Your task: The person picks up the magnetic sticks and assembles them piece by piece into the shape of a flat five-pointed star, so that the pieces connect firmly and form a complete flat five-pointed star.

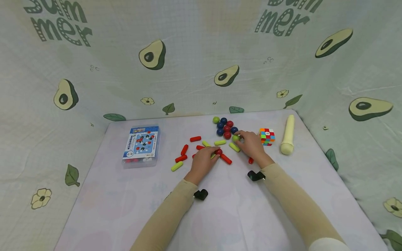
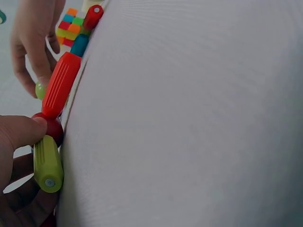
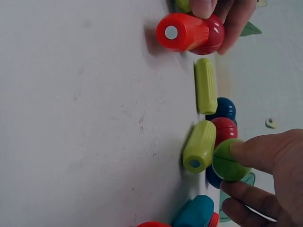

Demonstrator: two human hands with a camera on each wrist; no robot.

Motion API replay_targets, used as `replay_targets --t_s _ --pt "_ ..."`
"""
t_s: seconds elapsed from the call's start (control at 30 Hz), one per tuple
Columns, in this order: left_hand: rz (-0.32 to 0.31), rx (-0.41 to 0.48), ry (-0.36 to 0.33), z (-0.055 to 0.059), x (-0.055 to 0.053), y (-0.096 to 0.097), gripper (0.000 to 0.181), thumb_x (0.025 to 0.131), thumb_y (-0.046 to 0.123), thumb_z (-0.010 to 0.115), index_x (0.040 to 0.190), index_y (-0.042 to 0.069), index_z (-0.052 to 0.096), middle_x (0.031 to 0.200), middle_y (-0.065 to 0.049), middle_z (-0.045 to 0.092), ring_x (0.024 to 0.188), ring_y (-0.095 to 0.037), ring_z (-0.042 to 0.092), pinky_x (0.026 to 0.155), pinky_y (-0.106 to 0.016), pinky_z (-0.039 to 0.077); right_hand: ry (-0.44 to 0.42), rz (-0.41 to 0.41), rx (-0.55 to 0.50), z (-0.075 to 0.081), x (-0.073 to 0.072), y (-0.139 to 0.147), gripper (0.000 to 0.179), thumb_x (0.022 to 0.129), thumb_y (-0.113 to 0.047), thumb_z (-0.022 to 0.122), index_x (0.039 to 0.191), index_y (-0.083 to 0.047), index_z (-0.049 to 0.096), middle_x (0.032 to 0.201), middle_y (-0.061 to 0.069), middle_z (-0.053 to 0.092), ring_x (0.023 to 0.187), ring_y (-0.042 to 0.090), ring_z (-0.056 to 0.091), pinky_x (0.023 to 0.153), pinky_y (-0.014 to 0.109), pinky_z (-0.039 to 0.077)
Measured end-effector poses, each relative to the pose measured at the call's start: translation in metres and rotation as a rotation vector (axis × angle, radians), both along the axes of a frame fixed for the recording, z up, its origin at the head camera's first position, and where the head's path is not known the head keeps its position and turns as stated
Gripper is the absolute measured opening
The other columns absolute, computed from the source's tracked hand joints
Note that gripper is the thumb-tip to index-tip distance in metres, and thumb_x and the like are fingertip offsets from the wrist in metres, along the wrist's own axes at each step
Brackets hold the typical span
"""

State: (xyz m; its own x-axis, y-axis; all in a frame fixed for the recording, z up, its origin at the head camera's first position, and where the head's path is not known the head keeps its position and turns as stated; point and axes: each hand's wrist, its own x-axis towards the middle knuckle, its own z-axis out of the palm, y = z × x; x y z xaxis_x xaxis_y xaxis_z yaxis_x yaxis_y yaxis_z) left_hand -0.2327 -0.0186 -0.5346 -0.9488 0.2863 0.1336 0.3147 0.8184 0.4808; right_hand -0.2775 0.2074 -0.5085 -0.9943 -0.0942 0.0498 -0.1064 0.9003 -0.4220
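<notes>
Nearest the front edge of the counter [image 1: 125, 209] lie only the two sleeved forearms; the work sits past the middle.

The left hand [image 1: 204, 161] has its grip closed on a red ball [image 2: 53, 127], thumb on top and fingers curled beneath. A red peg [image 2: 60, 85] runs from one side of the ball and a green peg [image 2: 47, 163] from the other, the three touching in a row on the cloth. They look like small, hard, smooth plastic: light, stiff and inclined to roll. The ball is probably the best place to hold the joined piece, since the pegs may pull loose or swing at their ends.

Just right of it, the right hand [image 1: 251, 144] pinches a green ball [image 3: 231, 161] between thumb and fingertips, touching the end of another green peg [image 3: 200, 145]. A glossy round ball offers little purchase, so a pinch across its middle seems safest.

Loose red and green pegs [image 1: 183, 150] are scattered to the left. Behind the hands, towards the back edge, sits a cluster of balls [image 1: 225, 127]. A colour cube [image 1: 267, 136] and a cream cylinder [image 1: 289, 136] lie near the back right corner, and a boxed set [image 1: 141, 144] lies towards the left edge.
</notes>
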Motion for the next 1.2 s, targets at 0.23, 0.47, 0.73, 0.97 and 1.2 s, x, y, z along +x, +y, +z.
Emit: replay_targets --t_s 0.23,0.47,0.73,0.97,1.2 --pt "0.000 -0.002 -0.012 0.000 -0.001 0.000 0.043 0.096 0.034 0.072 0.137 0.025 0.066 0.128 0.003 0.069 0.118 -0.015 0.063 0.097 -0.033 0.053 0.005 0.036 -0.053 0.006 0.017 -0.004 0.037 0.096 -0.027 0.071 0.131 -0.014 0.066 0.115 0.011 0.070 0.105 0.034 0.058 0.096 0.057 0.043" --pt "0.004 -0.007 -0.024 -0.001 -0.002 0.001 0.043 0.096 0.035 0.072 0.137 0.025 0.066 0.129 0.003 0.069 0.119 -0.015 0.063 0.098 -0.034 0.053 -0.027 0.070 -0.097 0.009 0.038 -0.011 0.041 0.095 -0.026 0.073 0.133 -0.015 0.064 0.116 0.010 0.069 0.097 0.028 0.060 0.084 0.044 0.054" --pt "0.020 -0.018 -0.036 0.000 -0.001 0.002 0.044 0.095 0.035 0.073 0.137 0.026 0.066 0.129 0.003 0.068 0.119 -0.016 0.063 0.098 -0.034 0.053 -0.054 0.111 -0.101 0.004 0.062 -0.012 0.041 0.094 -0.027 0.074 0.133 -0.016 0.066 0.107 0.005 0.067 0.085 0.022 0.056 0.072 0.034 0.050" --pt "0.018 -0.009 -0.041 0.000 0.000 0.002 0.044 0.095 0.034 0.074 0.138 0.026 0.066 0.129 0.003 0.068 0.119 -0.016 0.062 0.098 -0.033 0.053 -0.144 0.087 -0.160 0.004 0.079 -0.011 0.038 0.094 -0.026 0.074 0.127 -0.013 0.062 0.110 0.008 0.068 0.080 0.020 0.056 0.070 0.032 0.050" --pt "0.020 -0.006 -0.042 0.000 -0.001 0.002 0.044 0.095 0.034 0.073 0.138 0.026 0.066 0.130 0.003 0.068 0.120 -0.016 0.062 0.099 -0.033 0.052 -0.240 0.059 -0.216 0.001 0.088 -0.007 0.036 0.094 -0.025 0.074 0.123 -0.013 0.057 0.109 0.006 0.066 0.088 0.020 0.060 0.076 0.035 0.055"
